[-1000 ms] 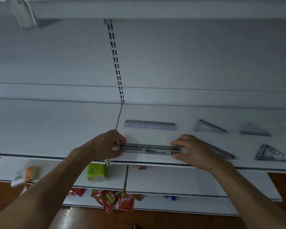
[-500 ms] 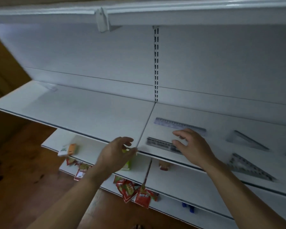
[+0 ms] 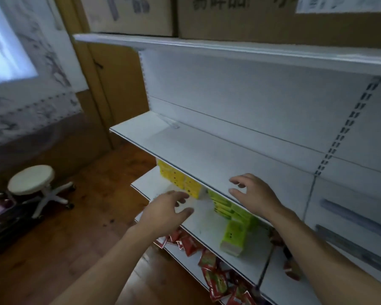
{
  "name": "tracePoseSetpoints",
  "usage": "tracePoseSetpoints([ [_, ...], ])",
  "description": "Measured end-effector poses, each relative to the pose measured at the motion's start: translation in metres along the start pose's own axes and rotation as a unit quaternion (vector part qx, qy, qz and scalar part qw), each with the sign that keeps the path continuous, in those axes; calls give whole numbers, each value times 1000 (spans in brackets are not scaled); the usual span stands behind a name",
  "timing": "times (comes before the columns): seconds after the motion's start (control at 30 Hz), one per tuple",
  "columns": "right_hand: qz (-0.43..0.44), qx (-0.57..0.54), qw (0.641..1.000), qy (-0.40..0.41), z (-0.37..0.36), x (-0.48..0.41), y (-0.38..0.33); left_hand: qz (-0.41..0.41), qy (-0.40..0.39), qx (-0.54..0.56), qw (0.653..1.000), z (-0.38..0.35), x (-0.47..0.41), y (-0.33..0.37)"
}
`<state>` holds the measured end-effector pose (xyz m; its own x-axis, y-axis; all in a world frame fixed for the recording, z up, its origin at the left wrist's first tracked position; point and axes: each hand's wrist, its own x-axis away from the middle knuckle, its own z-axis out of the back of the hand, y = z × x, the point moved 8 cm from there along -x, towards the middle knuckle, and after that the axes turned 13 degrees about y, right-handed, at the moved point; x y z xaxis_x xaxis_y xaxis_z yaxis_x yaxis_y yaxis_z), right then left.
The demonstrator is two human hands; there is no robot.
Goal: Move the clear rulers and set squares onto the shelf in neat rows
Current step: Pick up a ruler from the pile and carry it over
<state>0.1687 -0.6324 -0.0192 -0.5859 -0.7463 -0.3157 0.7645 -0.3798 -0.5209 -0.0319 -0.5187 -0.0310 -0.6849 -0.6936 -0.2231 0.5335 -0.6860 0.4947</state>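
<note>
White shelf unit [image 3: 240,89] fills the view; cardboard boxes [image 3: 229,16] on its top board; wooden floor [image 3: 59,238] to the left with a round white stool [image 3: 31,183]. Middle shelf [image 3: 207,150]: left bay bare; right bay holds two clear rulers, back ruler [image 3: 356,215] and front ruler [image 3: 359,249], flat, parallel, one behind the other, blurred. Shelf below carries yellow packs [image 3: 174,177] and green packs [image 3: 231,209]; red packets [image 3: 189,243] lower still. Right hand [image 3: 253,197] over the middle shelf's front edge, fingers apart, loosely bent, holding nothing; contact unclear. Left hand [image 3: 165,213] lower, before the yellow packs, fingers apart, empty. Both hands well apart from the rulers.
</note>
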Motion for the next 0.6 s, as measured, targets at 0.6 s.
tracePoseSetpoints([
  [0.6, 53, 5, 996, -65, -177, -174, -153, 54, 59, -10, 997, 81, -118, -198],
])
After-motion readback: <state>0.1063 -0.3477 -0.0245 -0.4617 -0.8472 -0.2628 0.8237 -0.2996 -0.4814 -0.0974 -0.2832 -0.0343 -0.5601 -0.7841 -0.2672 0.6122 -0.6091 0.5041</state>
